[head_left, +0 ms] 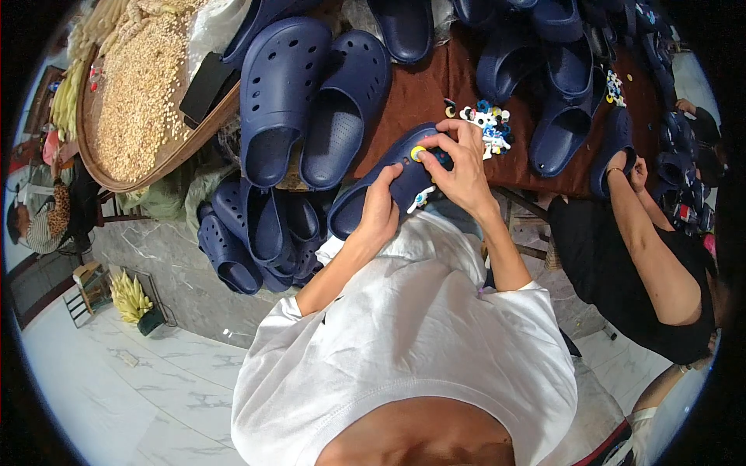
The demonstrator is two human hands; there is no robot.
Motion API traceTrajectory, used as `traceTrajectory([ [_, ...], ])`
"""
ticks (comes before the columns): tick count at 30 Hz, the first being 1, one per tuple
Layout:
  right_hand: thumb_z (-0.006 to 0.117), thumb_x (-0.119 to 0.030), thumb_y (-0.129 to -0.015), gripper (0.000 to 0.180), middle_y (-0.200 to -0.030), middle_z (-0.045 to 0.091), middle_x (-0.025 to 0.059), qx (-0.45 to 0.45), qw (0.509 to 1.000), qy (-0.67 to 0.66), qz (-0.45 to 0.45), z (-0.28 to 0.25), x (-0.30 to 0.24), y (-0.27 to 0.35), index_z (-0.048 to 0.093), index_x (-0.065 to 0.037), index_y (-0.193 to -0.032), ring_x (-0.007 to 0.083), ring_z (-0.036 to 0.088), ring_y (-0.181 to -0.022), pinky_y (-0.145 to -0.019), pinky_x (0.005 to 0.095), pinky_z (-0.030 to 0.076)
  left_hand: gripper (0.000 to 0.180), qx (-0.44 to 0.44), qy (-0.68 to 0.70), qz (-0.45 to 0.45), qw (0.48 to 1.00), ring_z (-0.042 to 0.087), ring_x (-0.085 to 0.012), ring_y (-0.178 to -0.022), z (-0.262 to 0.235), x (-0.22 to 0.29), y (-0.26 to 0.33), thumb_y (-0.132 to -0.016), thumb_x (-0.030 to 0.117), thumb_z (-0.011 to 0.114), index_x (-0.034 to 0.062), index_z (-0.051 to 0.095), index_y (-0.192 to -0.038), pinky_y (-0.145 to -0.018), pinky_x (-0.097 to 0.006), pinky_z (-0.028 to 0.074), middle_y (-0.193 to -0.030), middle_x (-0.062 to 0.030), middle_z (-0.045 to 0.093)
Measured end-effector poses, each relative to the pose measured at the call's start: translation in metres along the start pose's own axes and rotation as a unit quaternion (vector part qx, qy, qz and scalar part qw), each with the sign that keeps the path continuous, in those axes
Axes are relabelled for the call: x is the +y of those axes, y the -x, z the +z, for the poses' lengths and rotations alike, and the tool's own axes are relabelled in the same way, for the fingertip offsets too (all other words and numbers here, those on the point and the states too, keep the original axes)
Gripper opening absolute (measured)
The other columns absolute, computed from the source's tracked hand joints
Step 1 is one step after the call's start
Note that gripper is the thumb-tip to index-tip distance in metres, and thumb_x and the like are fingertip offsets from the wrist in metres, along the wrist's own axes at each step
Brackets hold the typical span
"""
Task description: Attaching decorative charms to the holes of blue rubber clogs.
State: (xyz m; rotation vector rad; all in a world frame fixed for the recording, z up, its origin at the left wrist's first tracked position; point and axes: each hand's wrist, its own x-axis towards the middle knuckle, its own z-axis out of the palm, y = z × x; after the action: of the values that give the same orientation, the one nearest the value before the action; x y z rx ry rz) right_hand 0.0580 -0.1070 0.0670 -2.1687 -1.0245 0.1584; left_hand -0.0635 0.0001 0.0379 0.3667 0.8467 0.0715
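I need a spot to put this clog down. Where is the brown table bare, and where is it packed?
The brown table shows one bare patch, bordered by the pair of navy clogs on its left, the held clog below and the charm pile to the right. The far right is crowded with more clogs, with a co-worker's hand at that edge.

Shirt: a plain white T-shirt (420, 342), loose and creased, with a ribbed round collar.
Sleeves: short, and ended above the elbows.
Forearms: bare, no watch or bracelet.
Left hand (381, 213): ungloved.
Right hand (462, 167): ungloved, no rings seen.
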Motion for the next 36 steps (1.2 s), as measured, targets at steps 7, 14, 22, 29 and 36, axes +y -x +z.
traceTrajectory([
  [7, 0.071, -0.019, -0.083, 0.015, -0.121, 0.050, 0.0132, -0.049, 0.993, -0.104, 0.029, 0.004, 0.014, 0.005, 0.072, -0.013, -0.097, 0.0310, 0.043, -0.118, -0.102, 0.0424, 0.034, 0.027, -0.018, -0.085, 0.009, 0.996, 0.067, -0.0188, -0.089, 0.001, 0.002, 0.008, -0.091, 0.016, 0.059, 0.0006, 0.060, -0.113, -0.078, -0.033, 0.056, -0.102, -0.0096, 0.067],
  [14, 0.072, -0.025, -0.083, 0.018, -0.123, 0.050, 0.0127, -0.061, 0.989, -0.129, 0.040, 0.006, 0.016, 0.006, 0.071, -0.012, -0.095, 0.0315, 0.043, -0.121, -0.103, 0.0428, 0.033, 0.025, -0.026, -0.107, 0.027, 0.994, 0.067, -0.0158, -0.087, 0.004, 0.006, 0.007, -0.085, 0.004, 0.064, 0.0026, 0.061, -0.110, -0.073, -0.030, 0.055, -0.098, -0.0064, 0.067],
  [22, 0.075, -0.023, -0.079, 0.023, -0.119, 0.055, 0.0103, -0.098, 0.991, -0.094, -0.022, 0.000, 0.021, -0.008, 0.068, -0.007, -0.093, 0.0281, 0.048, -0.117, -0.101, 0.0388, 0.036, 0.025, -0.003, -0.098, -0.028, 0.995, 0.069, -0.0184, -0.086, 0.006, 0.016, 0.006, -0.085, 0.004, 0.064, -0.0005, 0.061, -0.110, -0.073, -0.030, 0.057, -0.100, -0.0104, 0.068],
  [29, 0.077, -0.022, -0.078, 0.023, -0.114, 0.057, 0.0091, -0.063, 0.992, -0.106, -0.020, 0.011, 0.022, -0.007, 0.068, -0.006, -0.092, 0.0265, 0.051, -0.111, -0.098, 0.0383, 0.037, 0.029, -0.017, -0.098, -0.015, 0.995, 0.069, -0.0224, -0.091, -0.001, 0.013, 0.003, -0.086, 0.005, 0.067, -0.0028, 0.058, -0.113, -0.077, -0.034, 0.058, -0.104, -0.0132, 0.066],
  [36, 0.078, -0.022, -0.076, 0.025, -0.113, 0.057, 0.0090, -0.061, 0.992, -0.102, -0.039, 0.014, 0.027, -0.007, 0.069, -0.007, -0.093, 0.0256, 0.051, -0.110, -0.099, 0.0383, 0.036, 0.028, -0.024, -0.088, -0.013, 0.996, 0.067, -0.0187, -0.094, 0.004, 0.014, 0.007, -0.087, 0.002, 0.061, -0.0013, 0.057, -0.115, -0.081, -0.030, 0.056, -0.106, -0.0109, 0.065],
])
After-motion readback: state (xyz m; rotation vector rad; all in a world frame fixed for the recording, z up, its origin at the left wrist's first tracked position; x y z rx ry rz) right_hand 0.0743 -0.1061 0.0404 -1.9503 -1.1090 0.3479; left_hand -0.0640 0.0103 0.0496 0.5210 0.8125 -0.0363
